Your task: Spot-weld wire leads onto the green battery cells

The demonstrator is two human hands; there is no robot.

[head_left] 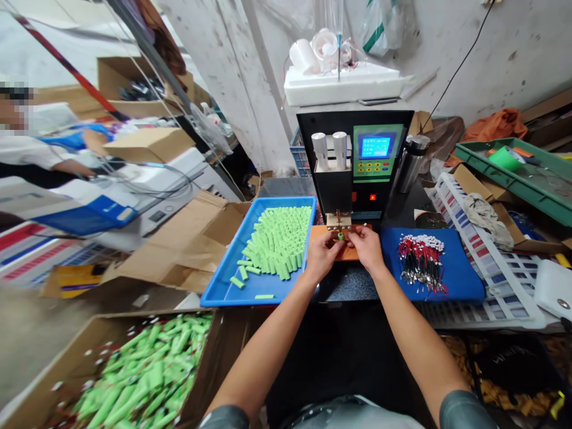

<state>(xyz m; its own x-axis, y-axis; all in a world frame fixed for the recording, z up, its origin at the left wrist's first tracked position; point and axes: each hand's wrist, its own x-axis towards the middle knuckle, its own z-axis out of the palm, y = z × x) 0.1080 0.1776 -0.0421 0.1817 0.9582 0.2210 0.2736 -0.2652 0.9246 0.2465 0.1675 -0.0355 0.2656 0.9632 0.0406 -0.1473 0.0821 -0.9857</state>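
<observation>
At the foot of a black spot welder (pixel 333 196) with a lit blue display, both hands meet under the electrode tips. My left hand (pixel 322 253) is closed on a small green battery cell (pixel 341 236), seen end-on. My right hand (pixel 365 245) pinches close beside the same cell; what lies between its fingertips is too small to make out. Beneath the hands is an orange-brown work plate (pixel 351 254). To the left, a blue tray (pixel 218 292) holds many green cells (pixel 281 235). On the right, red and black wire leads (pixel 420 262) with white connectors lie on a blue cloth (pixel 467 280).
A cardboard box (pixel 89 333) of wired green cells stands at lower left. White plastic baskets (pixel 513 286) and a green tray (pixel 536 190) sit at right. A steel flask (pixel 413 161) stands beside the welder. Another person's arm (pixel 67 167) shows at far left.
</observation>
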